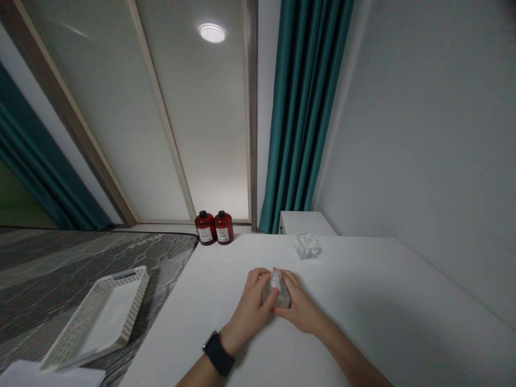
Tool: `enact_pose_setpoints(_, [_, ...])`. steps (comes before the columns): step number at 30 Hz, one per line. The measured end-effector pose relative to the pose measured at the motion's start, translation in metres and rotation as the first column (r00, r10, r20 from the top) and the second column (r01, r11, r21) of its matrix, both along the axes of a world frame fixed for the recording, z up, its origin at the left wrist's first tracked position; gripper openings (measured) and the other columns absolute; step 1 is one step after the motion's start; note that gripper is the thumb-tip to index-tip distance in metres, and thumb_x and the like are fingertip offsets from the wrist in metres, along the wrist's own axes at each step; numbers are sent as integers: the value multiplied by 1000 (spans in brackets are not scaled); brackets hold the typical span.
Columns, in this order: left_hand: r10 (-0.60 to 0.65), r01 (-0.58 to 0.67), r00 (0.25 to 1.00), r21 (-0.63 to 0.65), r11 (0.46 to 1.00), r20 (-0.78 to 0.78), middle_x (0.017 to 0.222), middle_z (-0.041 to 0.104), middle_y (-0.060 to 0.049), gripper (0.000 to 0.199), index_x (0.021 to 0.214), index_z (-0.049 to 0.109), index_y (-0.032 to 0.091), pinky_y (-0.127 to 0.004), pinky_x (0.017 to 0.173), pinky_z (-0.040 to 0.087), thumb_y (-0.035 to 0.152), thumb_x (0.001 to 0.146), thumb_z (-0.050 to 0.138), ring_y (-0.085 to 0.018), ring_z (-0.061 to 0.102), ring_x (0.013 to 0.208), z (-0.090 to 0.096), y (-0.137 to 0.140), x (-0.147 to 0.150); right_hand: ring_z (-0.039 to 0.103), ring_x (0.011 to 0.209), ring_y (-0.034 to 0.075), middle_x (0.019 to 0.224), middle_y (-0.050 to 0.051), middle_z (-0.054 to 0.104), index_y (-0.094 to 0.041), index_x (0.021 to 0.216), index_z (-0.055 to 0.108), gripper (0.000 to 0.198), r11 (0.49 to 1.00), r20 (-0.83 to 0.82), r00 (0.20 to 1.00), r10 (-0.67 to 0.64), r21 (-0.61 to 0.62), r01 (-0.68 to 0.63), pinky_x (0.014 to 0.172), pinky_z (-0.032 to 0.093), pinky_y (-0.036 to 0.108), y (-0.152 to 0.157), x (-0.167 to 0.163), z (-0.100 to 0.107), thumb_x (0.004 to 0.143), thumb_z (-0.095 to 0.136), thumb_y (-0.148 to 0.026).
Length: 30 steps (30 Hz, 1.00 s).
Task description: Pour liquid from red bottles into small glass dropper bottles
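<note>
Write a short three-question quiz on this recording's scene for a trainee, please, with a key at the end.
1. How many red bottles stand at the far left corner of the white table?
2. Where does the white basket lie?
A) On the table, between the arms
B) On the dark striped surface left of the table
C) Beneath the bottles
3. True or false: the left hand and the right hand both touch the same clear object.

Key: 1. Two. 2. B. 3. True.

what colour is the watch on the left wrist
Black; the watch shows best in the head view.
</note>
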State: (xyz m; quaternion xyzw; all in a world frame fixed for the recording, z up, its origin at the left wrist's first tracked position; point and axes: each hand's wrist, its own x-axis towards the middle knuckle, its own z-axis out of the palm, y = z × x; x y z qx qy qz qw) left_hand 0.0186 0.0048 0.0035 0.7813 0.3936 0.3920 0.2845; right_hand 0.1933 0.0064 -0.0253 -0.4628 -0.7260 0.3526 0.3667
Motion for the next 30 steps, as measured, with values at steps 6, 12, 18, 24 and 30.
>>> enact_pose_setpoints(6, [24, -24, 1000, 0, 1000, -20, 117, 54, -12, 24, 118, 57, 19, -47, 100, 44, 27, 98, 46, -27, 50, 112, -3, -1, 1, 38, 139, 27, 148, 11, 42, -24, 146, 36, 84, 992, -60, 993, 98, -78, -102, 117, 30, 47, 2, 13, 7, 71, 73, -12])
enact_pose_setpoints(12, [44, -44, 999, -18, 999, -22, 114, 53, -13, 21, 113, 56, 16, -46, 98, 46, 25, 97, 45, -27, 52, 109, -2, 0, 1, 53, 120, 26, 133, 9, 54, -24, 134, 47, 71, 995, -90, 995, 47, -81, -54, 95, 48, 40, 2, 10, 10, 69, 75, -12])
enact_pose_setpoints(18, [72, -70, 996, 25, 997, -55, 112, 56, -12, 20, 110, 58, 18, -44, 94, 48, 27, 97, 45, -27, 55, 106, -2, 2, 0, 53, 119, 26, 127, 8, 56, -23, 128, 49, 67, 1000, -50, 999, 1, 9, 0, 99, 44, 43, 4, 5, 3, 67, 75, -11])
enact_pose_setpoints(24, [90, -77, 983, 89, 993, -162, 109, 61, -10, 21, 111, 60, 20, -42, 89, 48, 28, 98, 45, -27, 57, 102, 5, 3, -2, 52, 120, 25, 126, 8, 55, -23, 126, 47, 65, 998, -30, 999, -15, 56, 17, 104, 41, 44, 3, 4, 3, 69, 74, -11])
enact_pose_setpoints(30, [27, 0, 966, 104, 995, -259, 105, 60, -8, 14, 104, 60, 19, -39, 89, 47, 26, 96, 51, -25, 56, 99, 16, 8, -10, 52, 121, 25, 128, 8, 55, -23, 128, 46, 64, 999, -41, 998, 38, 37, -36, 105, 41, 44, 2, 5, 3, 72, 75, -13])
